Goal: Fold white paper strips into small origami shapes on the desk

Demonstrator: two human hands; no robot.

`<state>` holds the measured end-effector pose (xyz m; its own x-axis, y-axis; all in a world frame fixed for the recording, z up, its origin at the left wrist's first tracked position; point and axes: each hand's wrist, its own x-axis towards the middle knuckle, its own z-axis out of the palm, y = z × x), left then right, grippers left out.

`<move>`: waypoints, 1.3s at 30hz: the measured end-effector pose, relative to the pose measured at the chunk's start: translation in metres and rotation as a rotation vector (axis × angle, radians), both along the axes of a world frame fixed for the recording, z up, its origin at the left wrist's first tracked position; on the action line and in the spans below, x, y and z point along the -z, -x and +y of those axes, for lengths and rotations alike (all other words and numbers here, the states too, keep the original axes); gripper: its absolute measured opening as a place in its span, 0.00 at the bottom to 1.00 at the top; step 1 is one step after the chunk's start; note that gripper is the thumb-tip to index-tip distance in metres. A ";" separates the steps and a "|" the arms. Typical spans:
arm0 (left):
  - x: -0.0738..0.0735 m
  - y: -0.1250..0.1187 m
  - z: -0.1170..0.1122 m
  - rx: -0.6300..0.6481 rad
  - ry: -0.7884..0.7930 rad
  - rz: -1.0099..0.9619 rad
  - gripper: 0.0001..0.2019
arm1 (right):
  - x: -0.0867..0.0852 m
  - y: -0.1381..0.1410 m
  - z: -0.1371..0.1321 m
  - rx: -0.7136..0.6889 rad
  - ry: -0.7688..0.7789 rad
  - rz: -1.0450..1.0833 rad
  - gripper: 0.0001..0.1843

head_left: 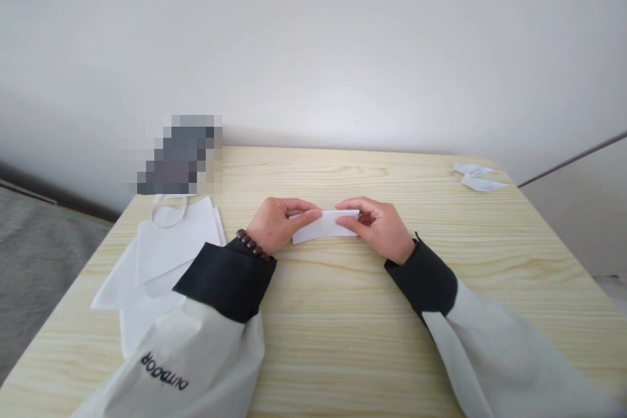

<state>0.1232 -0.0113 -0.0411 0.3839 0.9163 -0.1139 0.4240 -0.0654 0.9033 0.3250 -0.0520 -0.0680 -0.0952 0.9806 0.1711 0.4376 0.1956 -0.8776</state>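
A narrow strip of white paper point(324, 225), seemingly folded, is held level between both hands over the middle of the table. My left hand point(280, 222), with a dark bead bracelet at the wrist, pinches its left end between thumb and fingers. At the right end, my right hand point(375, 225) grips the strip the same way, thumb on the near face. The fingertips behind the paper are partly hidden.
Loose white sheets point(171, 251) lie overlapping at the left, with a white loop point(169, 212) on them. A blurred dark object point(179, 160) stands at the back left. Two folded white paper pieces point(477, 176) rest at the far right of the wooden table point(333, 339), against a wall.
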 end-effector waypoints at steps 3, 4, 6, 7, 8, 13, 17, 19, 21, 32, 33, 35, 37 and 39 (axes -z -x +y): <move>0.001 -0.001 -0.002 -0.006 -0.006 0.011 0.18 | -0.004 0.005 -0.004 0.006 -0.091 -0.062 0.11; 0.001 -0.001 -0.003 0.000 -0.027 0.018 0.17 | -0.005 0.007 -0.005 0.016 -0.141 -0.082 0.10; 0.001 -0.002 -0.005 0.022 -0.090 0.028 0.16 | -0.008 0.013 -0.008 -0.001 -0.231 -0.122 0.08; 0.001 -0.003 -0.006 0.036 -0.123 0.030 0.15 | -0.008 0.016 -0.009 -0.020 -0.275 -0.131 0.07; 0.001 -0.003 -0.007 0.045 -0.151 0.030 0.14 | -0.009 0.018 -0.010 -0.030 -0.301 -0.140 0.07; 0.002 -0.005 -0.011 0.032 -0.222 0.042 0.13 | -0.010 0.021 -0.010 0.009 -0.331 -0.156 0.07; 0.002 -0.004 -0.012 0.032 -0.276 0.085 0.12 | -0.013 0.019 -0.011 -0.033 -0.271 -0.115 0.07; 0.002 -0.004 -0.013 0.042 -0.293 0.100 0.12 | -0.014 0.019 -0.012 -0.048 -0.223 -0.088 0.07; 0.003 -0.004 -0.014 0.050 -0.304 0.104 0.12 | -0.014 0.019 -0.012 -0.037 -0.222 -0.082 0.06; 0.000 -0.004 -0.011 0.046 -0.212 0.156 0.13 | -0.012 0.015 -0.007 -0.067 -0.282 -0.161 0.07; 0.000 -0.003 -0.010 0.046 -0.201 0.166 0.13 | -0.013 0.013 -0.007 -0.080 -0.275 -0.160 0.07; 0.000 -0.001 -0.008 0.046 -0.182 0.171 0.13 | -0.014 0.009 -0.006 -0.099 -0.259 -0.159 0.07; -0.001 0.001 -0.007 0.049 -0.148 0.158 0.13 | -0.015 0.005 -0.006 -0.108 -0.242 -0.155 0.07; -0.002 0.003 -0.005 0.051 -0.101 0.142 0.13 | -0.015 0.002 -0.005 -0.112 -0.222 -0.140 0.07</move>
